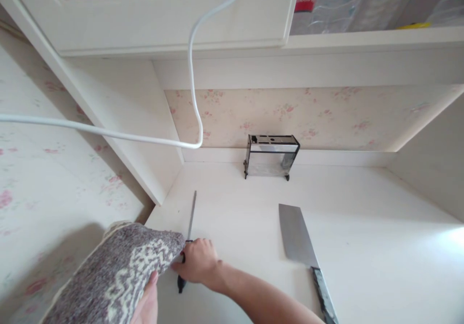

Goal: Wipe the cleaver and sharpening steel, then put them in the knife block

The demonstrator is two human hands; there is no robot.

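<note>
My left hand (147,302) holds a grey knitted woollen piece (132,268) with a cream zigzag pattern, its fingers pressed against the underside. The tip of the knit reaches my right hand (201,261), which is closed, thumb pointing left. A small grey and black part shows between thumb and knit; what it belongs to is hidden. Right beside these fingers, a thin metal rod (193,213) with a black handle (181,284) lies on the white surface (239,217). Whether my right hand grips that handle, I cannot tell.
A cleaver (295,232) with a dark handle lies to the right. A small clear-sided box (271,157) with black edges stands against the back. White cable (145,139) hangs in front of the cupboard (174,29). Plastic-wrapped bottles (337,5) fill the upper right shelf.
</note>
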